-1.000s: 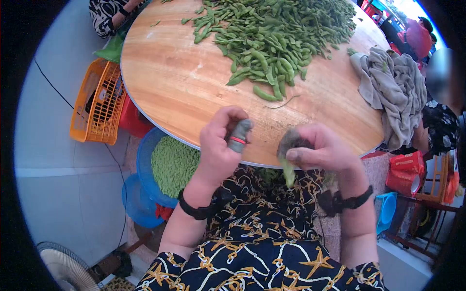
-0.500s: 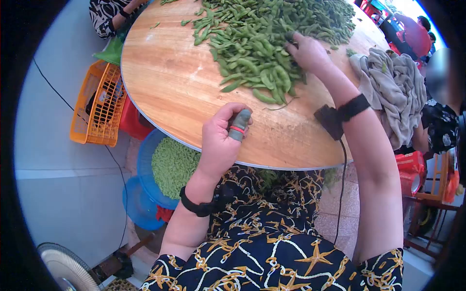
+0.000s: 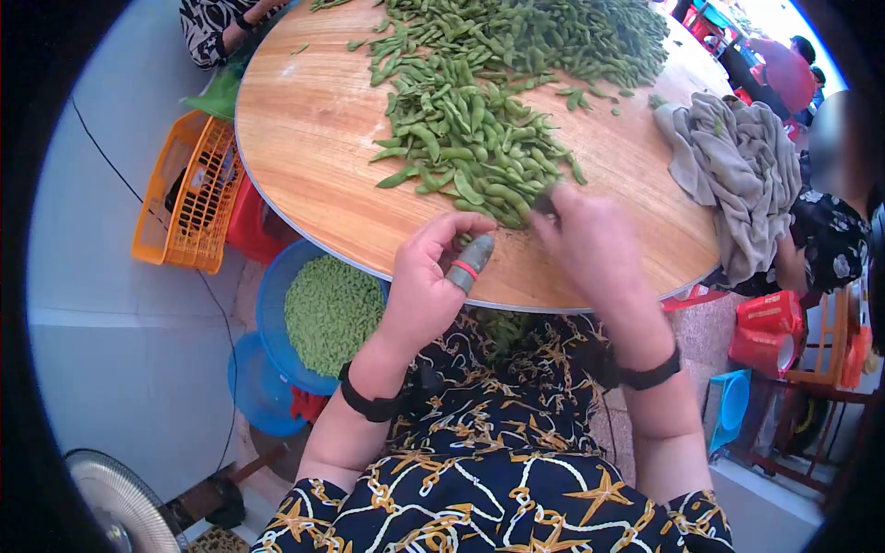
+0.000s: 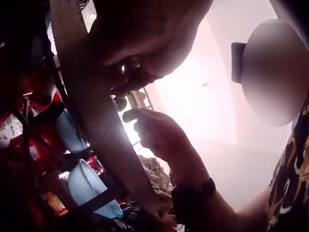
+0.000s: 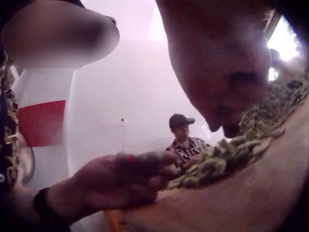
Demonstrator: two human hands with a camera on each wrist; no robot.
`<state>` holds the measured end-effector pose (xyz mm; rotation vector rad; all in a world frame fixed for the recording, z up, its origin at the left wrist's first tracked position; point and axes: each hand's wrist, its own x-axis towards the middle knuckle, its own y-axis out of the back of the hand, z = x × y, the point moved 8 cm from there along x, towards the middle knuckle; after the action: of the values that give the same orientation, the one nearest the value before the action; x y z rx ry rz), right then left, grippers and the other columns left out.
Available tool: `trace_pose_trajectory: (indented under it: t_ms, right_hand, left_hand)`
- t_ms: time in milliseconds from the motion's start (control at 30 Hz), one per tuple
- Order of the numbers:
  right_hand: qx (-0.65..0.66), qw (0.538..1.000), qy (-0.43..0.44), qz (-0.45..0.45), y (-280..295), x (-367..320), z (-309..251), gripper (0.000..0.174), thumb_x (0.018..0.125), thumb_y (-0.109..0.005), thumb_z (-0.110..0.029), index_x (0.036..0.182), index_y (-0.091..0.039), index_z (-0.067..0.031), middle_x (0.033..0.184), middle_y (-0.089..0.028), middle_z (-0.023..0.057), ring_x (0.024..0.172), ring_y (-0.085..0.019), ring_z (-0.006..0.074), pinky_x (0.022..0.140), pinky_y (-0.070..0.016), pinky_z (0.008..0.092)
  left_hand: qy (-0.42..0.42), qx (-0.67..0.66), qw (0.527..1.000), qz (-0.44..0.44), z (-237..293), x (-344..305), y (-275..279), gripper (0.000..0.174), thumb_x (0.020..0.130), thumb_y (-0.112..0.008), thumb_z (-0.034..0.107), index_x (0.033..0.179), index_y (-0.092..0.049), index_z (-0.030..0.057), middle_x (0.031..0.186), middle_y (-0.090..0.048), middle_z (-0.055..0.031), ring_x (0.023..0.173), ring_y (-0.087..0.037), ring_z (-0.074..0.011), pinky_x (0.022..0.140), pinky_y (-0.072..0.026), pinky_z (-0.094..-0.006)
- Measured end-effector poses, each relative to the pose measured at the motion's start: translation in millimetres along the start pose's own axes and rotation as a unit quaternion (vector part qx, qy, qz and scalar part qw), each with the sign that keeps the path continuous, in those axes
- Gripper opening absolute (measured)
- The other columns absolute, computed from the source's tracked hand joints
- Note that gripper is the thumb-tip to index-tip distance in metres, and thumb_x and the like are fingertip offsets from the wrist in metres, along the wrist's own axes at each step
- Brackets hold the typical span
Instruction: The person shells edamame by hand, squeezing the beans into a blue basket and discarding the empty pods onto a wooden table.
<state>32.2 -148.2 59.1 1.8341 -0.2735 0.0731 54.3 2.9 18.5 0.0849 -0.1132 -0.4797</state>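
Green soybean pods [image 3: 470,170] lie heaped on the round wooden table [image 3: 304,157], a loose bunch reaching toward its near edge. My left hand [image 3: 429,267] is curled palm-up over that edge. A grey-green cover [image 3: 467,267] with a red band sits on its thumb, and a small green soybean [image 3: 464,241] shows inside the curled fingers. Blurred by motion, my right hand [image 3: 590,244] hangs over the near end of the bunch. Its dark fingertips [image 5: 231,129] point down right at the pods in the right wrist view; I cannot tell whether they pinch one.
Below the table's left edge stands a blue basin [image 3: 267,318] of shelled beans, near an orange crate [image 3: 175,198]. A grey cloth [image 3: 737,175] drapes over the right edge. A fan [image 3: 115,507] stands low left. Another person [image 5: 186,145] sits across the table.
The right hand held a pod near the edge, went out to the heap, then came back toward me. A bunch of pods moved nearer with it. The left hand has barely moved.
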Motion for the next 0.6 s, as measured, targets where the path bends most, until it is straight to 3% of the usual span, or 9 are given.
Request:
trace_pose_trajectory:
  t_ms: [100,267,367,433,467,500,533,600]
  right_hand:
    - [-0.01,0.999,0.009,0.052,-10.9,-6.2,-6.8,0.021,0.078,-0.061,-0.024,0.074,-0.052,-0.0057,0.062,-0.06,0.0135,0.058,-0.061,0.0308,0.052,-0.0489,0.0399]
    - [0.02,0.998,0.009,0.051,-19.7,-6.5,-11.9,0.02,0.078,-0.061,-0.022,0.073,-0.051,-0.0052,0.062,-0.059,0.0143,0.059,-0.061,0.0312,0.052,-0.0489,0.0395]
    - [0.072,0.996,0.007,0.053,-19.5,-5.3,-2.6,0.02,0.076,-0.062,-0.02,0.073,-0.051,-0.0034,0.062,-0.059,0.0158,0.06,-0.061,0.0318,0.053,-0.0482,0.0399]
    - [0.115,0.991,0.012,0.063,-13.0,-6.6,5.0,0.02,0.075,-0.062,-0.019,0.073,-0.052,-0.0022,0.063,-0.058,0.0168,0.061,-0.061,0.0323,0.053,-0.0476,0.0399]
    - [0.207,0.978,-0.012,0.03,-13.4,-6.9,11.5,0.02,0.074,-0.063,-0.018,0.074,-0.053,-0.0011,0.063,-0.058,0.0184,0.061,-0.06,0.0335,0.053,-0.0468,0.0403]
    - [0.297,0.954,-0.035,-0.006,-16.8,-8.2,15.8,0.02,0.073,-0.064,-0.017,0.074,-0.055,-0.0001,0.064,-0.058,0.0201,0.062,-0.06,0.0348,0.054,-0.046,0.0407]
    - [0.297,0.954,-0.031,-0.01,-16.6,-10.6,15.4,0.02,0.073,-0.064,-0.017,0.074,-0.055,-0.0001,0.064,-0.058,0.0201,0.062,-0.06,0.0348,0.054,-0.046,0.0407]
    - [0.295,0.955,0.003,-0.008,-13.4,-14.8,10.6,0.017,0.074,-0.065,-0.015,0.078,-0.058,0.0002,0.061,-0.059,0.0145,0.055,-0.059,0.0253,0.051,-0.0444,0.034]
  left_hand:
    - [-0.007,0.011,1.0,0.012,5.5,-3.5,-4.2,0.02,0.08,-0.059,0.002,0.1,-0.06,0.0056,0.082,-0.056,0.0037,0.067,-0.046,-0.0028,0.061,-0.0381,-0.0168]
    - [-0.047,0.063,0.997,0.026,10.7,-1.1,-10.5,0.025,0.078,-0.059,-0.001,0.103,-0.059,0.0061,0.082,-0.054,0.0039,0.067,-0.045,-0.0024,0.057,-0.0371,-0.017]
    - [-0.08,0.118,0.989,0.045,18.9,2.2,-13.6,0.033,0.074,-0.059,-0.005,0.105,-0.058,0.006,0.083,-0.054,-0.0001,0.066,-0.047,-0.0067,0.056,-0.0398,-0.0196]
    - [-0.134,0.227,0.963,0.049,32.1,3.9,-19.2,0.041,0.069,-0.061,-0.006,0.107,-0.058,0.0055,0.084,-0.054,-0.0058,0.066,-0.052,-0.0134,0.057,-0.043,-0.0234]
    - [-0.135,0.227,0.963,0.055,30.4,7.0,-19.7,0.041,0.069,-0.061,-0.006,0.107,-0.058,0.0055,0.084,-0.054,-0.0058,0.066,-0.052,-0.0134,0.057,-0.043,-0.0234]
    - [-0.184,0.272,0.943,0.057,33.1,7.5,-23.9,0.039,0.069,-0.061,-0.004,0.108,-0.057,0.0044,0.085,-0.054,-0.0101,0.069,-0.054,-0.0206,0.06,-0.0448,-0.0283]
    - [-0.23,0.316,0.919,0.058,36.3,5.8,-28.8,0.038,0.07,-0.061,-0.002,0.108,-0.057,0.0033,0.086,-0.054,-0.0144,0.071,-0.056,-0.0278,0.064,-0.0466,-0.0333]
    - [-0.233,0.31,0.921,0.048,34.8,7.8,-29.2,0.035,0.071,-0.063,0.0,0.106,-0.058,0.003,0.084,-0.054,-0.0133,0.071,-0.055,-0.0255,0.063,-0.046,-0.0314]
